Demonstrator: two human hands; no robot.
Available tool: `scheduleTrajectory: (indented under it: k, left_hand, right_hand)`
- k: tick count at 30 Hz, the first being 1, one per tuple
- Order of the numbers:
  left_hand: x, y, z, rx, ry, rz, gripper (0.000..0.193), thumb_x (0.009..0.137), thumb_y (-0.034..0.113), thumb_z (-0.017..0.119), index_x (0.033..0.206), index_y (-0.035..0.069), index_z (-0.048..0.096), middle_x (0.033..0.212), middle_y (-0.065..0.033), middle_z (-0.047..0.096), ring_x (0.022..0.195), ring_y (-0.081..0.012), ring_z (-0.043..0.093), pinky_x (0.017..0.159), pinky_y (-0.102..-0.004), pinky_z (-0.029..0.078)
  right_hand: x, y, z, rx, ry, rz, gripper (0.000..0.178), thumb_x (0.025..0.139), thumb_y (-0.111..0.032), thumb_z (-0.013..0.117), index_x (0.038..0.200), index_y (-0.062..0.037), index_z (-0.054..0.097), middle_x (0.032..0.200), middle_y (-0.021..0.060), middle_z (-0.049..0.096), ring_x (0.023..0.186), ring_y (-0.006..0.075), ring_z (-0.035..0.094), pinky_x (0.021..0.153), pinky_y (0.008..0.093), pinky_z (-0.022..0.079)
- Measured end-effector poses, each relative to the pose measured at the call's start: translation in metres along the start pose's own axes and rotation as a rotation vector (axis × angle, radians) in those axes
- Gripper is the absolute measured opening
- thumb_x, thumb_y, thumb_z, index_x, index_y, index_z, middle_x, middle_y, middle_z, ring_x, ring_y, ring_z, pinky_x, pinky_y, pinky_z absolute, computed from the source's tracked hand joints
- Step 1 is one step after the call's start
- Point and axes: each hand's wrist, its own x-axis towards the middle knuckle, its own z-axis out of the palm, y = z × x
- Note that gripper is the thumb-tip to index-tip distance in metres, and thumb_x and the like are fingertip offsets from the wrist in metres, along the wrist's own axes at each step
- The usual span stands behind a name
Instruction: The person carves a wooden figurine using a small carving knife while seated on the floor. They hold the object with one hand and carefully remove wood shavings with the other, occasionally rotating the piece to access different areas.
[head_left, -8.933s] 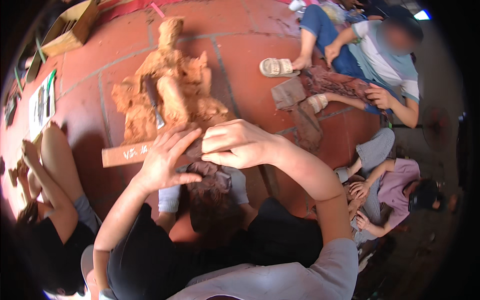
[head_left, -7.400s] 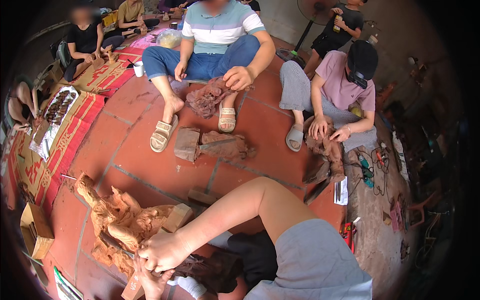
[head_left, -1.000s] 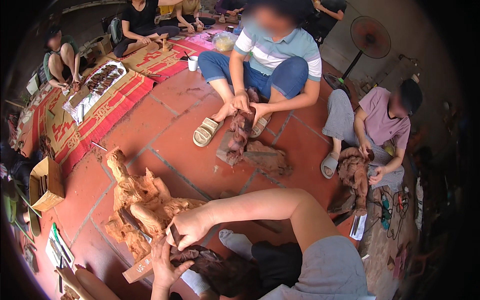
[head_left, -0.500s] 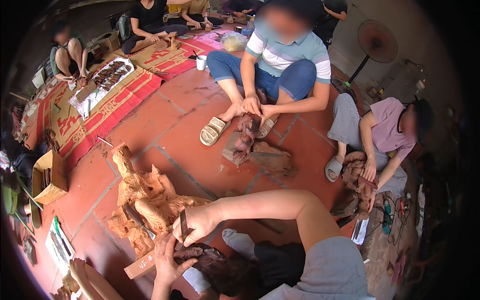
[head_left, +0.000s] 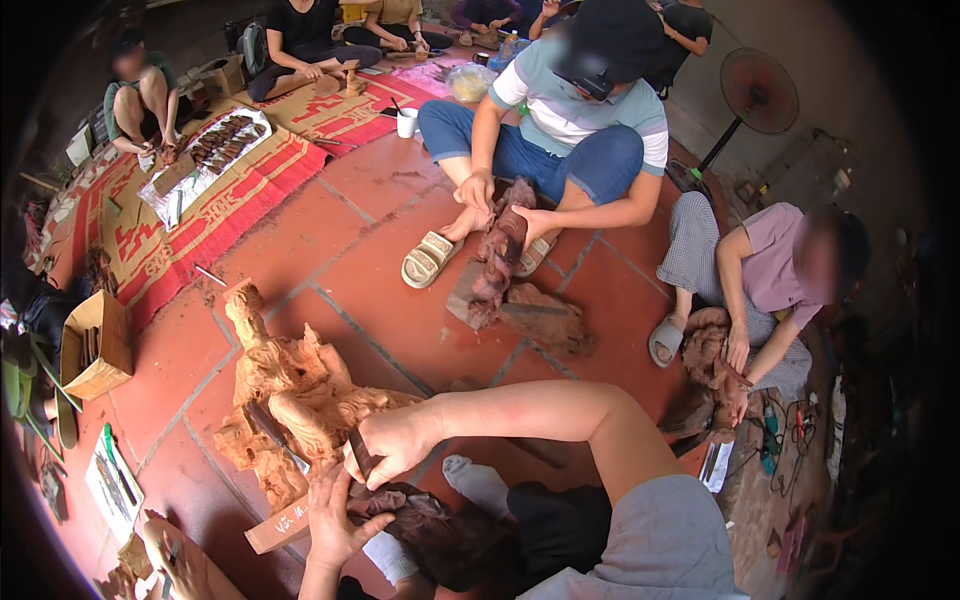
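A pale wooden statue (head_left: 285,385) lies on the red tile floor in front of me, with a wooden slat (head_left: 278,525) under its base. My right hand (head_left: 392,443) is closed on a dark narrow carving tool (head_left: 360,462), whose tip sits at the statue's near edge. Just below it, my left hand (head_left: 335,515) has its fingers spread and rests against a dark carved wood piece (head_left: 415,510) in my lap, beside the statue's base.
Opposite me a seated person works a dark carving (head_left: 500,250); another person at the right holds a carving (head_left: 712,360). A cardboard box (head_left: 95,345) stands at left, a red patterned mat (head_left: 210,200) beyond it, a fan (head_left: 757,92) far right, and power tools (head_left: 770,445) on the floor.
My view has swung away from the statue toward the people opposite. In the last second my right hand has stayed on the tool at the statue while my left hand rose closer to it.
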Motion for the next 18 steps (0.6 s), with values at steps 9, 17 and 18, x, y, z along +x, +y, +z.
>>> scheduleTrajectory:
  k: [9, 17, 18]
  left_hand:
    - [-0.001, 0.000, 0.000, -0.038, -0.021, -0.034, 0.092, 0.063, 0.050, 0.084, 0.133, 0.002, 0.049, 0.130, -0.0218, 0.053, 0.124, -0.0439, 0.047, 0.106, -0.0535, 0.036]
    - [-0.003, -0.002, 0.000, -0.067, -0.050, -0.062, 0.098, 0.063, 0.052, 0.084, 0.138, 0.002, 0.046, 0.136, -0.0247, 0.049, 0.130, -0.0476, 0.042, 0.108, -0.0558, 0.033]
    - [-0.004, -0.004, 0.001, -0.068, -0.049, -0.057, 0.098, 0.063, 0.052, 0.084, 0.138, 0.002, 0.046, 0.136, -0.0246, 0.050, 0.130, -0.0476, 0.041, 0.108, -0.0558, 0.033]
  right_hand:
    - [-0.006, -0.009, 0.010, -0.073, 0.094, -0.060, 0.013, 0.078, -0.014, 0.070, 0.083, -0.0035, 0.063, 0.078, 0.0130, 0.064, 0.074, 0.0304, 0.064, 0.068, 0.0398, 0.048]
    - [-0.005, -0.008, 0.006, -0.031, 0.089, -0.037, 0.013, 0.080, -0.014, 0.070, 0.084, -0.0035, 0.062, 0.075, 0.0128, 0.063, 0.074, 0.0315, 0.064, 0.067, 0.0399, 0.048]
    - [-0.007, -0.010, 0.008, -0.056, 0.089, -0.043, 0.014, 0.079, -0.014, 0.070, 0.085, -0.0032, 0.062, 0.076, 0.0140, 0.063, 0.076, 0.0325, 0.064, 0.068, 0.0403, 0.048]
